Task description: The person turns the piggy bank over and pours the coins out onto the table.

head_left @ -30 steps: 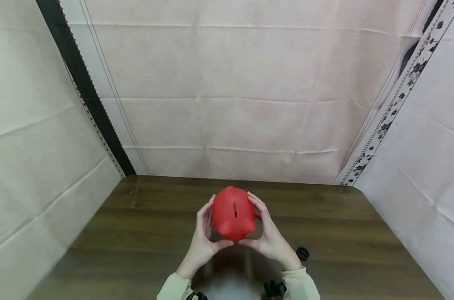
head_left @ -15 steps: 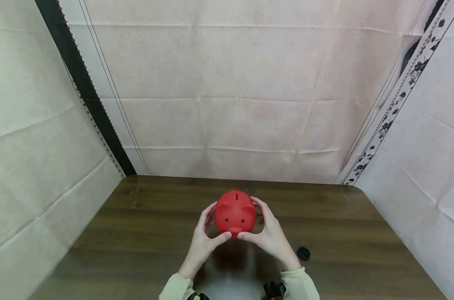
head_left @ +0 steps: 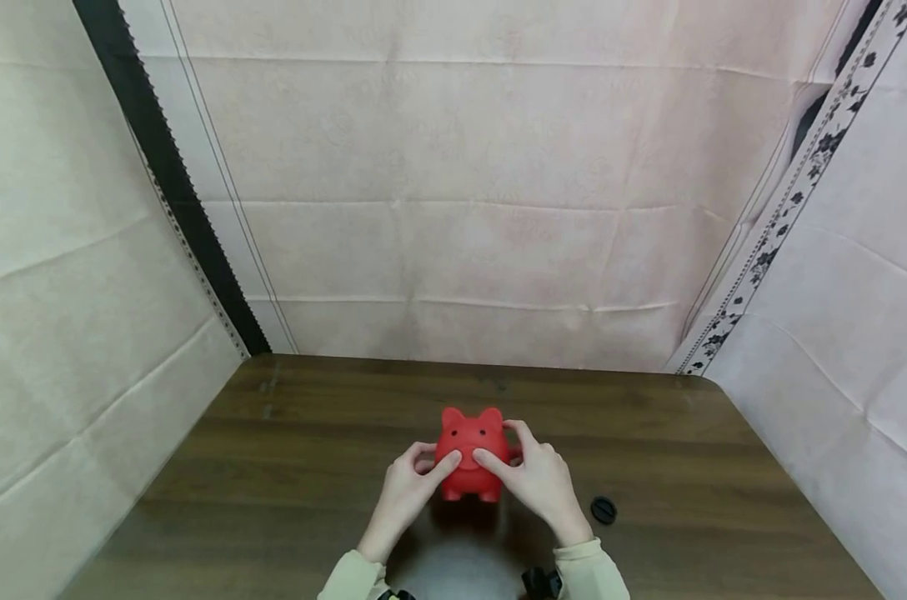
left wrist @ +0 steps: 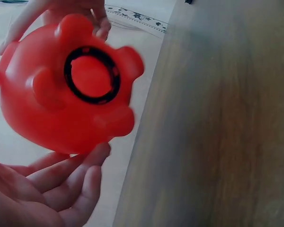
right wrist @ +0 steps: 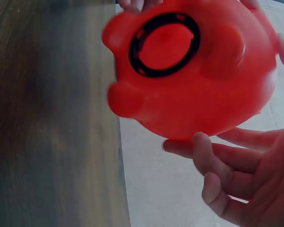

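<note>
Both hands hold a red piggy bank between them, its face and ears turned toward the head camera. My left hand grips one side, with the thumb on the front by the snout. On the other side my right hand mirrors this, fingers around the flank and thumb near the snout. The wrist views show the underside of the piggy bank, with stubby feet and a round opening ringed in black. A black round cap lies on the table to the right of my right hand.
The brown wooden table stretches under the hands. Pale creased fabric hangs behind it and on both sides, with a black strip at left and a floral border at right.
The piggy bank has tilted from showing its slotted back to showing its face, feet and upright ears. It and both hands sit slightly lower in the head view. The cap stays on the table.
</note>
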`<state>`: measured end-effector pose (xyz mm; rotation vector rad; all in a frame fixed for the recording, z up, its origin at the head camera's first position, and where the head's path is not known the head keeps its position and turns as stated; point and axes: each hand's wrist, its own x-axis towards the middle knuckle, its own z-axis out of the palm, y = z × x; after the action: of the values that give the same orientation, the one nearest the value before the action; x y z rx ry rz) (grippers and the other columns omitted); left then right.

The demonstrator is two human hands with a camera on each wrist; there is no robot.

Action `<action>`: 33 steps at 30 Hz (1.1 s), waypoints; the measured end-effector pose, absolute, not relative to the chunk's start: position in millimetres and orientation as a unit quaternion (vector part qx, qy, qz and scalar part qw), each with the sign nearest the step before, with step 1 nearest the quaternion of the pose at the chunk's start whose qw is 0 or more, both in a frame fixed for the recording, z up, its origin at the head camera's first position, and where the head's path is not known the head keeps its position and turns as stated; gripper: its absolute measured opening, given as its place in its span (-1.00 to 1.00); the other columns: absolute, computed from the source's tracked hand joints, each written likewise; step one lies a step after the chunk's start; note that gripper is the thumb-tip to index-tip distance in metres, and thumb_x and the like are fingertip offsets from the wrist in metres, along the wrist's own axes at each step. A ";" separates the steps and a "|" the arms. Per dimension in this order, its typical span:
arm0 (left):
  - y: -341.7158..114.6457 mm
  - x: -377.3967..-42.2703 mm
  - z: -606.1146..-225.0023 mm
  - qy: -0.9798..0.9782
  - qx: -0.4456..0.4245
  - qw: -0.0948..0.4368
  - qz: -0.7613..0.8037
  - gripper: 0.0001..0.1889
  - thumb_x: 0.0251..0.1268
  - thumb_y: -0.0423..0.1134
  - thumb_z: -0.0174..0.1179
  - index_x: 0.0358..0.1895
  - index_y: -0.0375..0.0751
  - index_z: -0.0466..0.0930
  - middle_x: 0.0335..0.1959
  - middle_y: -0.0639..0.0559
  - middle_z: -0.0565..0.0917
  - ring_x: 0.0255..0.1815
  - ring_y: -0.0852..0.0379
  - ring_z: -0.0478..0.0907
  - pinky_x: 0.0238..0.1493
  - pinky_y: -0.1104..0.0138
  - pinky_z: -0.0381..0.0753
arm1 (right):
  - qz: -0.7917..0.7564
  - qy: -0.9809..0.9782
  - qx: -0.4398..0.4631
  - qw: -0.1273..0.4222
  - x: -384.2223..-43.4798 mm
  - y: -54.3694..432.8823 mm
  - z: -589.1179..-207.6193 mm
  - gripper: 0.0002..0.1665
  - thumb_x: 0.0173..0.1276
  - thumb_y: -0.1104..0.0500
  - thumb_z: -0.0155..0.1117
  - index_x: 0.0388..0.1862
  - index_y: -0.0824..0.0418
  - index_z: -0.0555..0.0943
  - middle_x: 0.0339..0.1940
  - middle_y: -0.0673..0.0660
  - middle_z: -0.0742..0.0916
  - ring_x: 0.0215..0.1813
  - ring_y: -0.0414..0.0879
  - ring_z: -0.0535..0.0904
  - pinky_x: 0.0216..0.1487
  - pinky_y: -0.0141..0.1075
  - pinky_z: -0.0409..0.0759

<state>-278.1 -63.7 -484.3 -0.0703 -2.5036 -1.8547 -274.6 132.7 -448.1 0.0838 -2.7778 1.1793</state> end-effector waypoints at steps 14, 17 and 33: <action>-69.4 -278.4 -483.3 -0.800 -0.045 0.001 -0.598 -0.40 0.16 0.15 0.30 0.14 -0.19 0.52 -0.04 -0.14 0.73 -0.07 0.03 0.70 -0.15 0.29 0.65 | 0.369 -0.926 0.067 0.049 -273.6 133.1 -447.7 -0.17 0.20 -0.35 0.27 0.30 0.10 0.41 -0.49 0.01 0.70 -0.47 -0.20 0.56 -0.43 -0.33 0.51; -70.4 -278.5 -479.7 -0.773 -0.059 0.008 -0.632 -0.38 0.13 0.04 0.36 0.23 -0.13 0.45 0.09 -0.14 0.68 -0.02 0.03 0.65 -0.07 0.30 0.65 | 0.407 -0.907 0.095 0.062 -274.0 134.4 -449.4 -0.17 0.18 -0.28 0.34 0.34 0.04 0.35 -0.19 0.04 0.76 -0.24 -0.13 0.66 -0.21 -0.20 0.66; -79.6 -275.8 -474.4 -0.696 -0.212 0.067 -0.683 -0.01 -0.07 -0.31 0.50 0.45 0.15 0.10 0.52 0.11 0.21 0.50 0.13 0.24 0.31 0.42 0.41 | 0.512 -0.793 0.314 0.102 -276.3 141.3 -449.3 0.24 -0.01 0.22 0.56 0.55 -0.02 0.01 0.56 0.13 0.20 0.46 0.14 0.28 0.15 -0.18 0.63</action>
<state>-275.8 -79.6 -474.4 -0.6401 -2.0965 -2.0583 -276.3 141.3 -449.3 0.9270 -2.3409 1.5123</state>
